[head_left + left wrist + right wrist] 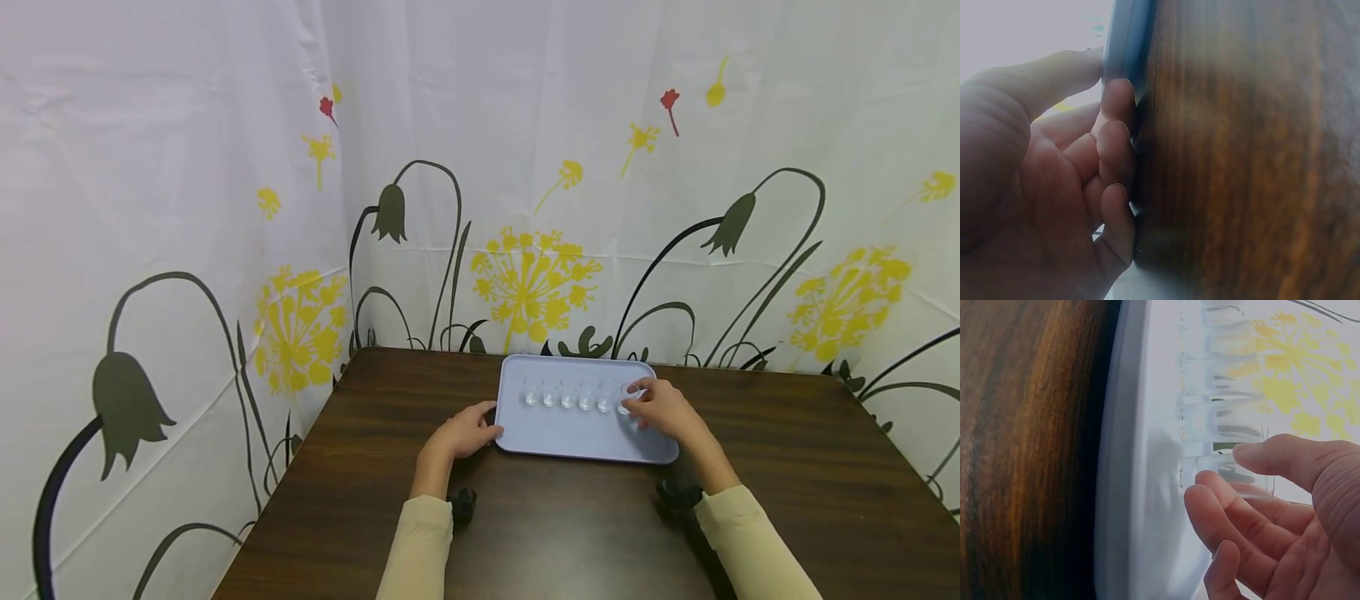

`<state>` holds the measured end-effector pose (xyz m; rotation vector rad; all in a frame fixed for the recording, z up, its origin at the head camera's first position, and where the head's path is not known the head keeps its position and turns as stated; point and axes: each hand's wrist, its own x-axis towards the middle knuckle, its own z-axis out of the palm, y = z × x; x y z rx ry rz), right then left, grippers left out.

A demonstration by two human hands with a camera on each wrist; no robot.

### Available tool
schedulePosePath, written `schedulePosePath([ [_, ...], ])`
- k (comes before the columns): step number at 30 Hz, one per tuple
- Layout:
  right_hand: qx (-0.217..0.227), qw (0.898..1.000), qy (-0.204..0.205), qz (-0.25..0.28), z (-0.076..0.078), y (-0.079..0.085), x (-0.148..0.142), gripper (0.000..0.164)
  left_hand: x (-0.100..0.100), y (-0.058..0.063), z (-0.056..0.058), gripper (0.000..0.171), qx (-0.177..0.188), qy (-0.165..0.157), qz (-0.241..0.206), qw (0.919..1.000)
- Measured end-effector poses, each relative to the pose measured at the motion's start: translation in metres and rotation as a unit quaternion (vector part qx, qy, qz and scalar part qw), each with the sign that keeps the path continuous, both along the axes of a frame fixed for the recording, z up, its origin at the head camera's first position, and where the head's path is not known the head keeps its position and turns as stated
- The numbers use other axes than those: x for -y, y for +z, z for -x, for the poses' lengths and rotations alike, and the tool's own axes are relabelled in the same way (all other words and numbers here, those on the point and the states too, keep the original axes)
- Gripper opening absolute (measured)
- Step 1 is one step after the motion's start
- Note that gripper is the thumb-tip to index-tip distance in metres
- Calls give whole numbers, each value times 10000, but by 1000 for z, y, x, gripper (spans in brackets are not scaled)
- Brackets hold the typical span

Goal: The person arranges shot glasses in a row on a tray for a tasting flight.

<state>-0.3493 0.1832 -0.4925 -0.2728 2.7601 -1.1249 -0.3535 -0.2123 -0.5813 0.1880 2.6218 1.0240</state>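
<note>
A pale blue-grey tray (577, 437) lies on the table with several small clear glasses (567, 397) standing on it in a row. My left hand (461, 432) is at the tray's left end. In the left wrist view its thumb (1066, 72) reaches the tray's rim (1127, 44), and its curled fingers lie low against the side by the tabletop. Over the right end of the row, my right hand (666, 408) holds the last glass (1232, 469) between thumb and fingers. That glass stands upright in line with the others.
The dark brown wooden table (570, 533) extends around the tray. Behind it hangs a white curtain (525, 125) printed with flowers, close to the tray's far edge. A black band (678, 493) sits on the right wrist and another (463, 505) on the left.
</note>
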Motion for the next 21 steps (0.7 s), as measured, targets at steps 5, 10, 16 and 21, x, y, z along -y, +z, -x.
schedulePosePath([
  [5,116,9999,-55,-72,-3,-5,-6,47,-7,3,-5,71,9,-11,38,10000],
  [10,308,9994,-162,-65,-8,-5,-10,52,-10,7,-7,73,15,-46,-68,10000],
  [16,315,9994,-71,127,-12,3,-11,56,-10,23,-13,71,8,-82,-54,10000],
  [21,257,9994,136,197,-14,11,-10,60,-12,64,-45,64,-94,26,-276,9996],
])
